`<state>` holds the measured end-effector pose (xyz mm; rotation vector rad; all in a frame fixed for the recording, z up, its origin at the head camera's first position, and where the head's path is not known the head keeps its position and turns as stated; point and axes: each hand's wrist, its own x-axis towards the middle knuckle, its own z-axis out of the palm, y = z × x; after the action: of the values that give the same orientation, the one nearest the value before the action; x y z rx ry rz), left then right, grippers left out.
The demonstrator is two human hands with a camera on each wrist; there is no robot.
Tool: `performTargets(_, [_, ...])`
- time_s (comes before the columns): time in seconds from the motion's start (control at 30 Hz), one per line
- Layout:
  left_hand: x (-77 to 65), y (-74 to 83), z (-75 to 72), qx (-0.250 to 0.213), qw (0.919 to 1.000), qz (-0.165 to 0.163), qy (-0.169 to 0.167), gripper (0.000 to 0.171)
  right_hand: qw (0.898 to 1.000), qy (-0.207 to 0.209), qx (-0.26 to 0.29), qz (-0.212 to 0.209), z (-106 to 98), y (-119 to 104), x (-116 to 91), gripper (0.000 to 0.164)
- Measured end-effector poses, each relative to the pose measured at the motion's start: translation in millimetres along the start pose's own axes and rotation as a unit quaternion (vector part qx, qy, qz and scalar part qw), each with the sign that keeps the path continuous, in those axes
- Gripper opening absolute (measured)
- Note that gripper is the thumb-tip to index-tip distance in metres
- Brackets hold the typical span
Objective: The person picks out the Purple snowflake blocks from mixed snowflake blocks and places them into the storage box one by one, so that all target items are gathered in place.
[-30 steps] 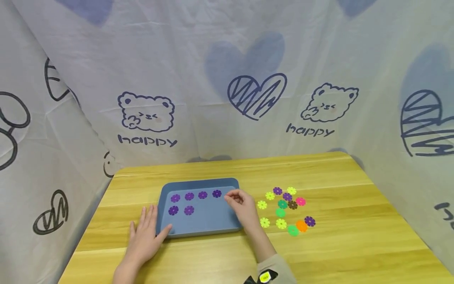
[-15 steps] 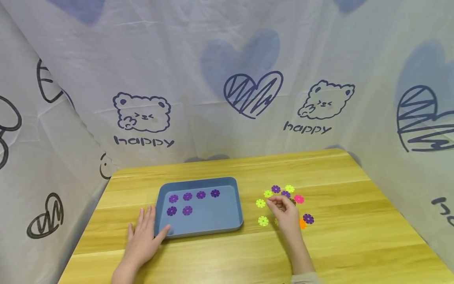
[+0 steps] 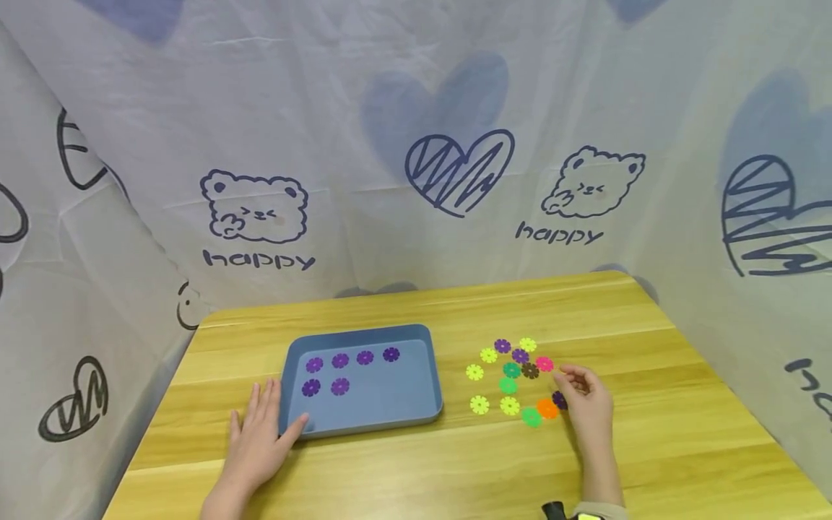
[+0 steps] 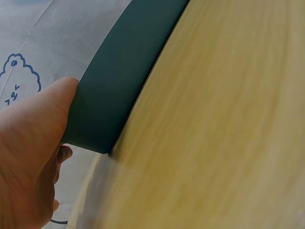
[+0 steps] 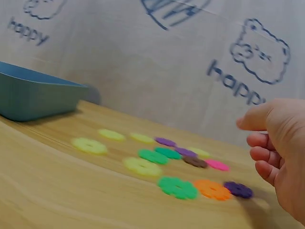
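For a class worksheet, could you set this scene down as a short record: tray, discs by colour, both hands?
Container: blue tray, on the table
In tray: six purple discs, four in the far row, two in the near row
On table: five yellow discs, three green discs, three loose purple discs, one pink disc, one brown disc, one orange disc
Left hand: thumb at the near-left corner, fingers beside the left wall
Right hand: near the dark purple disc, holding nothing visible

Cartoon-printed cloth (image 3: 351, 152) around a wood-grain table (image 3: 650, 404) makes this a screened-off booth.
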<state>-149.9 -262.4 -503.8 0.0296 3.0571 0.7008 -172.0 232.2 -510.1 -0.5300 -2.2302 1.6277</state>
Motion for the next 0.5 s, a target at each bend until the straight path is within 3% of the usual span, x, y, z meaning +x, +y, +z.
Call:
performTargets(0.17, [-0.3,0.3,-1.5,0.004,1.0,-0.001,-0.003,0.093,0.997,-0.027,-0.068,0.002,-17,10,5,0.033])
performTargets(0.33, [-0.3,1.1,-1.7,0.002,1.0,-0.001,-0.007,0.093,0.988,-0.109,-0.109,0.0,-32,19,7,0.043])
performTargets(0.5, [0.6,1.5,-2.0,0.003,1.0,-0.001,-0.006,0.093,0.976,-0.179,-0.117,-0.038,-37,23,11,0.047])
